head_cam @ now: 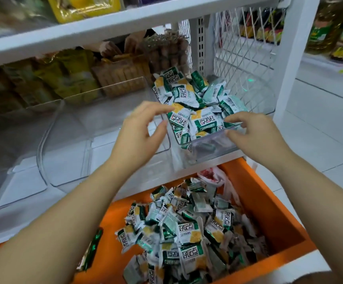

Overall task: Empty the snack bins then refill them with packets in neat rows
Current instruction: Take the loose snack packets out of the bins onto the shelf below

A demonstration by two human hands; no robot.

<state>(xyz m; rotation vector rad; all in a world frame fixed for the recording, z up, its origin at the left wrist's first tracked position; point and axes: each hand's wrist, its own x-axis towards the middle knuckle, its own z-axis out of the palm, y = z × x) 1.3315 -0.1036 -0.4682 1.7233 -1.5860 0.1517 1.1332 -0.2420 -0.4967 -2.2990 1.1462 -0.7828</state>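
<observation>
A clear snack bin [211, 140] on the white shelf, far right, is heaped with green-and-white packets [197, 111]. My right hand [250, 132] pinches the bin's front rim between thumb and forefinger. Beside the bin's left wall hovers my left hand [141, 130], its fingers curved and apart, the index tip touching a packet at the pile's edge, with nothing gripped. Below the shelf an orange crate [269, 212] holds a loose pile of the same packets [187, 232]. Left of the full bin stand two clear bins [80, 152] with nothing inside.
Behind the bins are yellow-green pouches [63, 78] and brown biscuit packs [123, 74]. A white mesh panel [242, 54] closes the shelf's right side. A red-and-white plastic bag [213, 175] lies in the crate's back corner. Bottles [330, 29] stand on a shelf at the far right.
</observation>
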